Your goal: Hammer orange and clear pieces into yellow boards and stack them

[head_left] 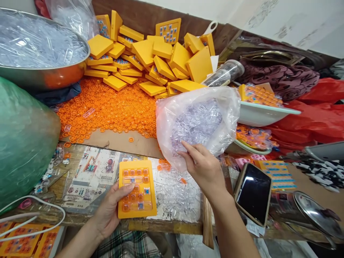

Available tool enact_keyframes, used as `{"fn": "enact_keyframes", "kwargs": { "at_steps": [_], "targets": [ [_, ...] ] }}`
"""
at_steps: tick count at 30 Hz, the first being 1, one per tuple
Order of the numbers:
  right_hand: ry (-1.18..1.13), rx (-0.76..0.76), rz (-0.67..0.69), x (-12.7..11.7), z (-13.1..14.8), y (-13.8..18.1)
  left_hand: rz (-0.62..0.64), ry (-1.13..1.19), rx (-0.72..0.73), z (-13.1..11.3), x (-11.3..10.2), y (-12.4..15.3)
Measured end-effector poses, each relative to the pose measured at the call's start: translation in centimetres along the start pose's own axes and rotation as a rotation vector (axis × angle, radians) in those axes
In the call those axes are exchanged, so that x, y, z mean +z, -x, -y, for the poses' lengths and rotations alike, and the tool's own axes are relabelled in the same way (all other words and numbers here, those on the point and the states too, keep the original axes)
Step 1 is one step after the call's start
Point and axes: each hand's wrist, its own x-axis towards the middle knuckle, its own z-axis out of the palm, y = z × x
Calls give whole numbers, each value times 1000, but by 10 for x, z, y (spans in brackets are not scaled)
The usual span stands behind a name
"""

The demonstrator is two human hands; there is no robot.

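My left hand (111,211) holds a yellow tray (137,189) by its left edge, thumb pressed on top. The tray lies on the table's front and carries orange round pieces and a few clear covers. My right hand (202,166) reaches into the mouth of a clear plastic bag (197,122) full of small clear plastic pieces, fingers curled at the bag's lower edge. What those fingers pinch is hidden. More clear pieces (174,195) lie loose on the table between the tray and my right wrist.
A heap of orange rings (107,111) lies behind, with a stack of yellow trays (150,61) beyond. A metal basin (40,50) of clear pieces stands far left beside a green bag (24,143). A phone (254,193), white bowls (260,113) and a pot lid (317,215) lie right.
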Motion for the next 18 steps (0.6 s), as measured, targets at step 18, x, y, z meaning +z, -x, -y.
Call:
{"fn": "enact_keyframes", "kwargs": {
  "at_steps": [18],
  "targets": [
    [-1151, 852, -93, 48, 90, 97, -102, -48, 127, 8, 11, 2]
  ]
}}
